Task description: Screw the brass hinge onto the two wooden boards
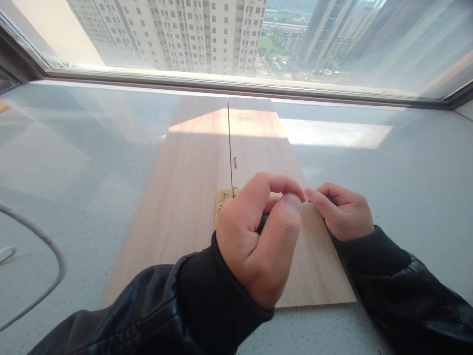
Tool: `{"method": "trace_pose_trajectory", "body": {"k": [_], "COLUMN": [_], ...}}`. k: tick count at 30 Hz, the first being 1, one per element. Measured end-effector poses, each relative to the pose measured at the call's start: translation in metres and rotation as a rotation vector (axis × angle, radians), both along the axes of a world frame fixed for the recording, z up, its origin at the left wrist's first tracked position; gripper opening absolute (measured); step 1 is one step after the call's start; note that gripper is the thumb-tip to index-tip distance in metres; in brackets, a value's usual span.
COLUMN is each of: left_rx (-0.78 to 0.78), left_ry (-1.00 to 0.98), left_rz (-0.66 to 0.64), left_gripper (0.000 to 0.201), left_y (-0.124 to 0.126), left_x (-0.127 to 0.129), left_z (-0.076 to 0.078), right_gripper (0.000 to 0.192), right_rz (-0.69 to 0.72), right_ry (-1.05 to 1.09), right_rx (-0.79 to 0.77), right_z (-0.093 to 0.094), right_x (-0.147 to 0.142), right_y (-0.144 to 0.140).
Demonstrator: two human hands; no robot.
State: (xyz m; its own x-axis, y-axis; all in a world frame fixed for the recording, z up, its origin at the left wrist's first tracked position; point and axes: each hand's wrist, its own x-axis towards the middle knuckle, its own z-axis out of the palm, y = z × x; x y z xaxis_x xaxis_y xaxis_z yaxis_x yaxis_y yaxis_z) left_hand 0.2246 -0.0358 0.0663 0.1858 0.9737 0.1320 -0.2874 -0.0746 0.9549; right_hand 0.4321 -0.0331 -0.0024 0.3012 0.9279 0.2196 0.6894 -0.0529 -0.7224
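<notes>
A person in a dark jacket, black cuffs [221, 291] in the foreground, leans over a pale windowsill [84, 217], where a grey cable [48, 241] loops at left, apart from the woodwork. The left hand [258, 241] is curled above the seam between a left board [162, 222] and a right board [321, 271], its thumb and forefinger drawn together; a dark patch shows within the curl, but whether it is something gripped cannot be told. At the right board's outer edge, the right hand [345, 212] narrows its fingers to a pinch, tips close to those of the left, perhaps to steady something small; nothing can be made out between them. Partly hidden by the left hand, a brass-coloured hinge [222, 197] lies on the left board, screw heads showing, its barrel at the seam, which likely explains why the boards lie flat and edge to edge. Farther along, a loose screw [234, 162] rests on the right board beside the seam, apparently kept within reach. Sunlight crosses the boards' far ends, near the window frame [244, 88]; beyond the glass, apartment towers [185, 34] rise.
</notes>
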Motion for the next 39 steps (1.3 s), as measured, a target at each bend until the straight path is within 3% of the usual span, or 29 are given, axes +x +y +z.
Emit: {"method": "trace_pose_trajectory", "body": {"k": [2,4,8,10,16,18,24,27,32,33,36,39], "left_rx": [-0.064,-0.062,0.058,0.105,-0.04,-0.048,0.145,0.084,-0.075,-0.094,-0.088,-0.046], "left_ry": [-0.025,-0.034,-0.016,0.009,-0.098,-0.131,0.02,0.009,-0.061,-0.073,-0.075,-0.027], "left_rz": [-0.176,-0.218,0.094,0.135,-0.225,-0.267,0.16,0.103,-0.237,-0.249,-0.083,0.005], "left_gripper": [0.014,0.013,0.011,0.01,0.019,0.018,0.015,0.017,0.017,0.014,0.013,0.032], "left_y": [0.006,0.011,0.006,0.0,0.011,0.015,-0.004,-0.004,0.022,0.025,0.017,0.001], "left_x": [-0.002,-0.004,-0.003,-0.002,-0.007,-0.008,-0.002,0.0,-0.005,-0.006,-0.008,-0.006], "left_z": [0.002,0.001,-0.009,-0.011,-0.006,-0.006,-0.012,-0.008,0.002,0.003,0.001,0.003], "right_gripper": [0.042,0.042,0.038,0.039,0.04,0.039,0.038,0.039,0.04,0.04,0.04,0.042], "right_rz": [0.008,0.007,-0.011,-0.012,-0.009,-0.009,-0.02,-0.023,-0.02,-0.02,-0.023,-0.022], "right_ry": [0.001,0.001,0.0,0.003,0.004,0.0,-0.008,-0.007,0.0,0.001,0.005,0.016], "right_rx": [0.0,-0.003,-0.003,-0.002,0.002,0.004,0.012,0.014,0.011,0.008,0.003,-0.002], "right_z": [0.001,0.001,0.001,0.001,0.001,0.0,0.0,0.0,0.001,0.001,0.001,-0.001], "right_x": [0.0,-0.001,-0.002,-0.002,-0.001,-0.001,-0.003,-0.003,-0.003,-0.003,-0.002,-0.001], "right_y": [0.0,0.0,-0.001,-0.001,0.0,0.0,-0.001,-0.001,-0.001,-0.001,-0.001,0.0]}}
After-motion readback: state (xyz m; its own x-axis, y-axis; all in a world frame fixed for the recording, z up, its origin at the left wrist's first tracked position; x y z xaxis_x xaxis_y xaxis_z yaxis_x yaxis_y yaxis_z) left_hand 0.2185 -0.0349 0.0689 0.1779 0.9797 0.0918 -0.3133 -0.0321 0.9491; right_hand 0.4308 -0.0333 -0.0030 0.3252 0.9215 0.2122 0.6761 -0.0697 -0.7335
